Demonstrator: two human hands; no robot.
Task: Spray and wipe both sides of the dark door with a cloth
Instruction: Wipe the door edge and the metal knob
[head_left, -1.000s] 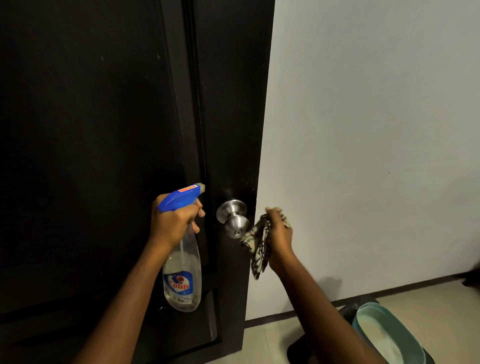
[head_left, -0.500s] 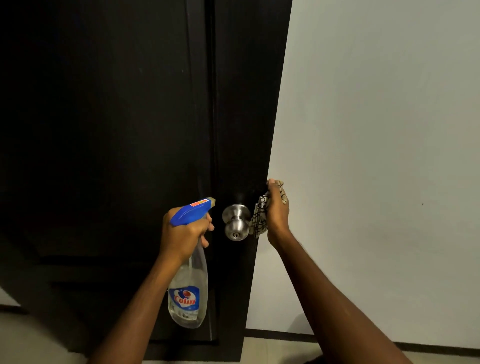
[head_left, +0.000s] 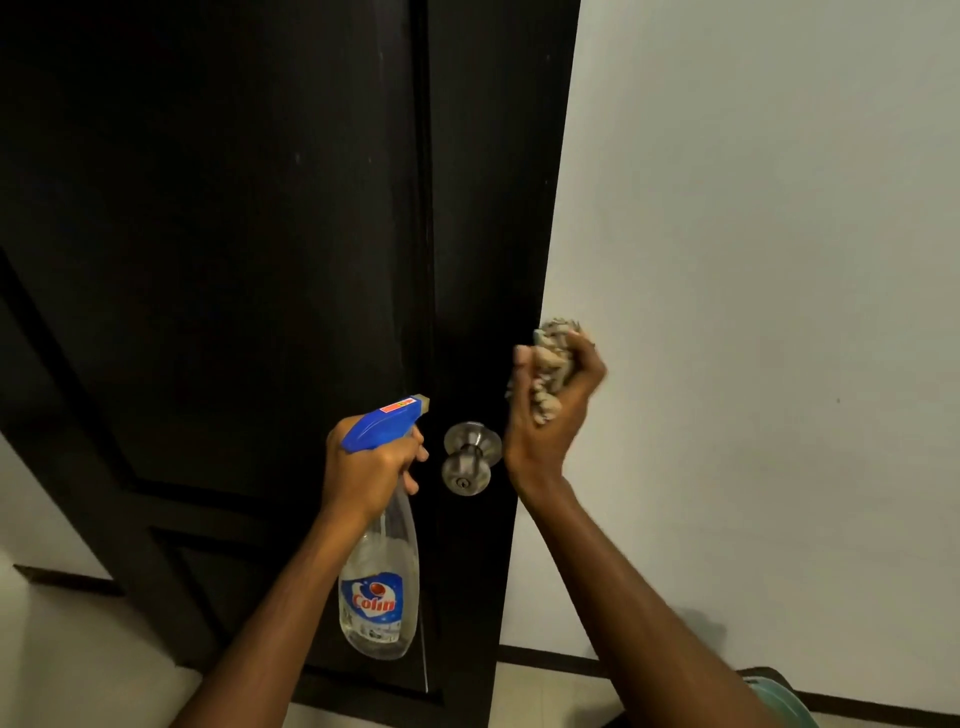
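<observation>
The dark door (head_left: 249, 249) fills the left and middle of the view, with a silver knob (head_left: 469, 458) near its right edge. My left hand (head_left: 369, 467) grips a clear spray bottle (head_left: 382, 566) with a blue trigger head, nozzle pointing right towards the knob. My right hand (head_left: 553, 415) is closed on a bunched patterned cloth (head_left: 553, 364), held at the door's right edge just above the knob. The hand and cloth are motion-blurred.
A pale wall (head_left: 769, 312) stands right of the door, with a dark skirting strip (head_left: 550, 660) along the floor. A teal container (head_left: 784, 696) shows at the bottom right corner. Light floor tiles (head_left: 62, 649) lie at the lower left.
My right hand has risen with the cloth from beside the knob to above it, bunching the cloth in the fist. The view has tilted and the spray bottle hand has stayed beside the knob.
</observation>
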